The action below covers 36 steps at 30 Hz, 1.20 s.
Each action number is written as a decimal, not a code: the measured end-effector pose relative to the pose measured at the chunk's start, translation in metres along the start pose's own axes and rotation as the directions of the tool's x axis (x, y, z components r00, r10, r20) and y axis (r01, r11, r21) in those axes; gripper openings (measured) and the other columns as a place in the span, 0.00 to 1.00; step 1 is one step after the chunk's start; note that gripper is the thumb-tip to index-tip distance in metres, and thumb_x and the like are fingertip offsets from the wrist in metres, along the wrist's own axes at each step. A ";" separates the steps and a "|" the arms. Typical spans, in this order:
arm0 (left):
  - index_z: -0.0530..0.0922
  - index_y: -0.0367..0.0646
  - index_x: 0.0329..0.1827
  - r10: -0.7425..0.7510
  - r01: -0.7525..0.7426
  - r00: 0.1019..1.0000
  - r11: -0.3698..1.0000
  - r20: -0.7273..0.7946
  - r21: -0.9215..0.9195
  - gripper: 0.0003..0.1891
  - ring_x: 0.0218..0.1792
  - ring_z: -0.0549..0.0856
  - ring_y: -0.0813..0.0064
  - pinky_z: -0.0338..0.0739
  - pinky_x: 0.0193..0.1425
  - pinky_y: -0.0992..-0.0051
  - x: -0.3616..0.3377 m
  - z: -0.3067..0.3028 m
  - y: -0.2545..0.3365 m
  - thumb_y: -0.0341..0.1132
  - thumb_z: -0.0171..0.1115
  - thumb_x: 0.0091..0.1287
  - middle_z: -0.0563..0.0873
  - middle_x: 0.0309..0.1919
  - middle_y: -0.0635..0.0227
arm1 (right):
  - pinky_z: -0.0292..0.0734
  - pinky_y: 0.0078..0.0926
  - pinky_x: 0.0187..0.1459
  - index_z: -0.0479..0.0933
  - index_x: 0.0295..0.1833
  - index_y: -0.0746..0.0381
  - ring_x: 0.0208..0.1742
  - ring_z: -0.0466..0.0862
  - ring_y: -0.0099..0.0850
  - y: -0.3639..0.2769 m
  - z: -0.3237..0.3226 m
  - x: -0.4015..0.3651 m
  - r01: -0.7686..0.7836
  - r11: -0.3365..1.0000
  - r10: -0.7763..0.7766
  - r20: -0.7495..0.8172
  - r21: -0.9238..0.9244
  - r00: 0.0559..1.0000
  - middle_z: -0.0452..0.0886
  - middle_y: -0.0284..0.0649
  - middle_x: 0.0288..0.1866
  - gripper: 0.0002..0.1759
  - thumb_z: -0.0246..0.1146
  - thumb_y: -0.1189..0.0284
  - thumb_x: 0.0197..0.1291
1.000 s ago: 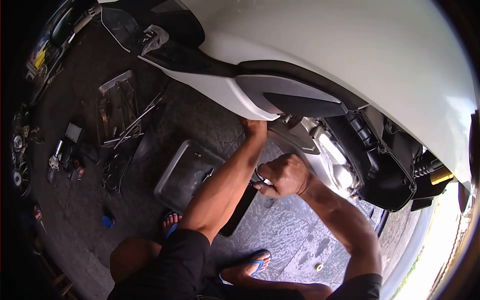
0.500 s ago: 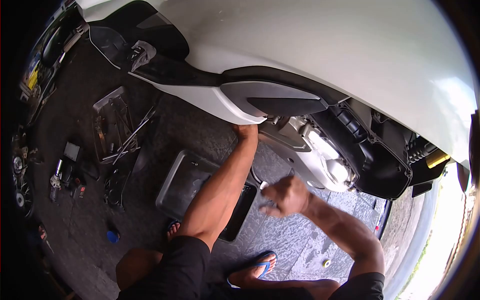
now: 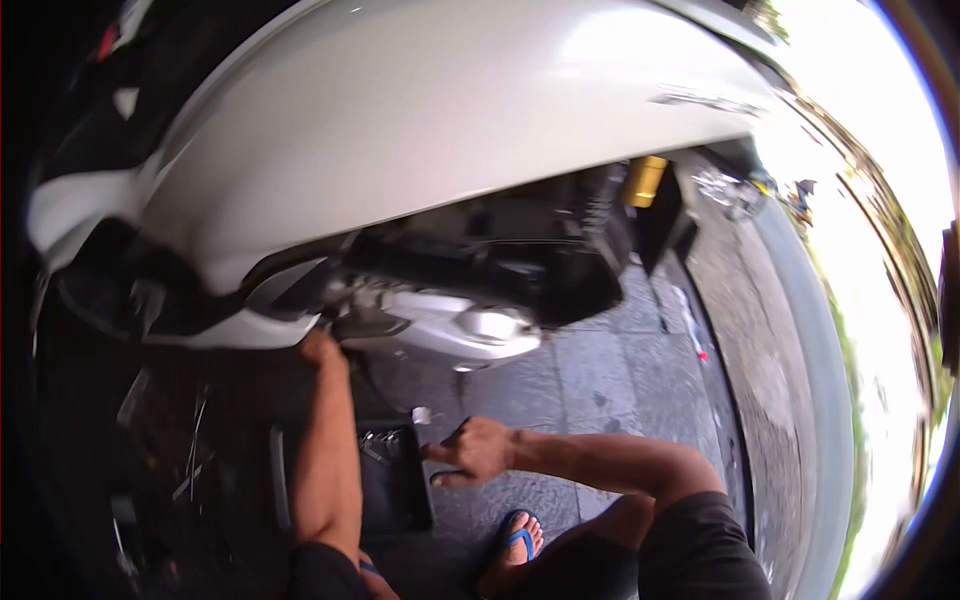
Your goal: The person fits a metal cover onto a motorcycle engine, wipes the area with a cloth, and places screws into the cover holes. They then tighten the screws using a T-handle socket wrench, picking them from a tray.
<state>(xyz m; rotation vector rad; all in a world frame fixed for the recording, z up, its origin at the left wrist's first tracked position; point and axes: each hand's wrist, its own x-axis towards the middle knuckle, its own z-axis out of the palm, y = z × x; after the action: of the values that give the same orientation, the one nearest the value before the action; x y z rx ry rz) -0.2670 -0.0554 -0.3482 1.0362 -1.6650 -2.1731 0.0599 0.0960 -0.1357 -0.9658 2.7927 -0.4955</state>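
Observation:
My left hand [image 3: 318, 345] reaches up to the lower edge of the white side panel [image 3: 240, 330] of a scooter, its fingers mostly hidden behind that edge. Beside the right rim of a black tray [image 3: 428, 480] is my right hand [image 3: 468, 452], index finger and thumb stretched apart, nothing seen between them. Small metal parts [image 3: 380, 445] lie in the tray. A small white object [image 3: 421, 414] is on the floor just above the right hand. The silver engine cover [image 3: 470, 325] and the black housing [image 3: 570, 285] sit above both hands.
The scooter's large white body [image 3: 400, 130] fills the top. Long tools [image 3: 195, 450] lie on the dark floor at the left. A yellow cylinder [image 3: 646, 182] shows near the rear. A foot in a blue sandal [image 3: 522, 540] rests on the tiles, with a kerb [image 3: 790, 400] to the right.
The view has swung toward the scooter's rear, blurring some parts. My right hand has moved down from near the engine cover to beside the tray. My left hand stays at the panel edge.

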 end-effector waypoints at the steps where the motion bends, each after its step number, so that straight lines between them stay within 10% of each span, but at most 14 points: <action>1: 0.81 0.34 0.54 -0.007 0.012 0.993 0.999 0.114 -0.041 0.27 0.44 0.86 0.65 0.81 0.47 0.64 -0.035 -0.013 0.030 0.54 0.56 0.72 0.86 0.48 0.59 | 0.78 0.45 0.29 0.76 0.49 0.61 0.26 0.84 0.47 -0.005 -0.004 -0.021 -0.110 0.993 0.108 -0.055 -0.046 0.993 0.80 0.45 0.21 0.24 0.59 0.50 0.64; 2: 0.81 0.34 0.55 -0.052 0.068 0.984 0.994 0.170 -0.087 0.31 0.44 0.86 0.65 0.80 0.48 0.65 0.023 -0.002 -0.014 0.59 0.54 0.72 0.86 0.49 0.58 | 0.79 0.47 0.32 0.75 0.50 0.63 0.29 0.84 0.49 -0.010 -0.010 -0.040 -0.190 0.980 0.193 0.066 -0.051 0.979 0.81 0.47 0.23 0.25 0.59 0.51 0.64; 3: 0.78 0.34 0.60 -0.289 0.295 0.934 0.956 0.209 0.003 0.38 0.52 0.84 0.63 0.79 0.53 0.65 -0.075 -0.026 0.068 0.65 0.48 0.71 0.83 0.55 0.54 | 0.80 0.49 0.35 0.75 0.51 0.64 0.32 0.85 0.51 -0.014 -0.014 -0.057 -0.241 0.970 0.244 0.202 -0.042 0.948 0.82 0.49 0.25 0.25 0.60 0.52 0.64; 4: 0.76 0.38 0.65 -0.156 0.174 0.942 0.984 0.299 -0.036 0.40 0.54 0.83 0.63 0.79 0.52 0.67 -0.064 -0.031 0.036 0.68 0.45 0.71 0.81 0.60 0.59 | 0.80 0.49 0.35 0.75 0.51 0.64 0.32 0.85 0.51 -0.014 -0.016 -0.076 -0.281 0.958 0.286 0.168 -0.051 0.943 0.82 0.49 0.25 0.25 0.60 0.52 0.64; 7: 0.77 0.45 0.61 -0.242 0.255 0.904 0.967 0.353 0.010 0.32 0.38 0.80 0.79 0.73 0.35 0.77 -0.077 -0.040 -0.003 0.64 0.46 0.73 0.83 0.47 0.71 | 0.81 0.48 0.47 0.75 0.54 0.65 0.44 0.86 0.52 -0.011 -0.027 -0.110 -0.653 0.755 0.649 0.219 -0.066 0.728 0.85 0.53 0.37 0.25 0.60 0.54 0.64; 11: 0.77 0.50 0.49 -0.379 0.340 0.858 0.925 0.345 0.171 0.20 0.25 0.75 0.81 0.69 0.29 0.78 -0.156 -0.058 -0.030 0.57 0.48 0.75 0.80 0.33 0.78 | 0.78 0.49 0.54 0.73 0.57 0.66 0.53 0.83 0.52 0.018 -0.020 -0.140 -0.769 0.638 0.759 0.131 0.045 0.638 0.84 0.56 0.46 0.29 0.62 0.53 0.62; 15: 0.77 0.50 0.43 -0.561 0.393 0.561 0.828 0.608 0.401 0.17 0.22 0.77 0.78 0.73 0.24 0.75 -0.191 -0.077 -0.049 0.54 0.54 0.73 0.79 0.26 0.76 | 0.78 0.49 0.54 0.73 0.58 0.66 0.54 0.83 0.52 0.015 -0.028 -0.149 -0.788 0.615 0.785 0.058 0.039 0.616 0.84 0.55 0.47 0.28 0.61 0.54 0.62; 16: 0.77 0.49 0.42 -0.624 0.363 0.398 0.780 0.673 0.509 0.16 0.22 0.79 0.77 0.75 0.23 0.74 -0.197 -0.085 -0.045 0.53 0.56 0.73 0.79 0.25 0.74 | 0.78 0.49 0.54 0.73 0.58 0.65 0.53 0.83 0.52 0.019 -0.024 -0.151 -0.764 0.645 0.763 0.035 0.027 0.645 0.84 0.55 0.46 0.28 0.61 0.54 0.62; 22: 0.80 0.46 0.39 -0.611 -0.382 0.142 0.692 0.779 0.612 0.14 0.28 0.80 0.80 0.74 0.30 0.78 -0.208 -0.097 0.080 0.48 0.60 0.72 0.82 0.30 0.76 | 0.79 0.48 0.53 0.63 0.72 0.61 0.51 0.84 0.53 0.001 -0.028 -0.122 -0.701 0.712 0.700 0.107 -0.034 0.706 0.84 0.56 0.47 0.36 0.59 0.53 0.65; 28: 0.85 0.37 0.32 -0.409 -0.883 0.431 -0.008 0.804 0.469 0.22 0.21 0.82 0.70 0.77 0.28 0.67 -0.134 -0.124 0.223 0.51 0.63 0.65 0.83 0.19 0.62 | 0.79 0.48 0.52 0.60 0.73 0.63 0.47 0.85 0.55 -0.024 -0.014 -0.077 -0.509 0.857 0.512 0.243 -0.082 0.824 0.85 0.58 0.40 0.40 0.62 0.53 0.63; 33: 0.84 0.34 0.34 -0.104 -0.732 0.671 0.060 0.734 0.678 0.21 0.27 0.84 0.62 0.76 0.34 0.60 -0.084 -0.215 0.324 0.48 0.63 0.64 0.85 0.23 0.58 | 0.79 0.46 0.51 0.59 0.74 0.65 0.45 0.86 0.53 -0.043 -0.003 -0.044 -0.414 0.910 0.394 0.345 -0.017 0.852 0.86 0.55 0.35 0.42 0.65 0.57 0.60; 36: 0.83 0.31 0.35 0.016 -0.767 0.629 -0.153 0.778 0.623 0.23 0.36 0.86 0.58 0.76 0.41 0.59 -0.028 -0.282 0.325 0.49 0.62 0.64 0.86 0.29 0.51 | 0.80 0.45 0.51 0.59 0.74 0.67 0.44 0.86 0.52 -0.042 0.008 -0.027 -0.324 0.946 0.302 0.327 0.015 0.896 0.86 0.56 0.35 0.42 0.66 0.59 0.60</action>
<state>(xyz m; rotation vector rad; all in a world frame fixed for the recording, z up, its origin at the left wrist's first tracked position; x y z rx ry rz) -0.1438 -0.3641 -0.0729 -0.3660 -3.2762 -0.3671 0.1071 0.0795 -0.1275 -0.5080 2.5438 -0.3494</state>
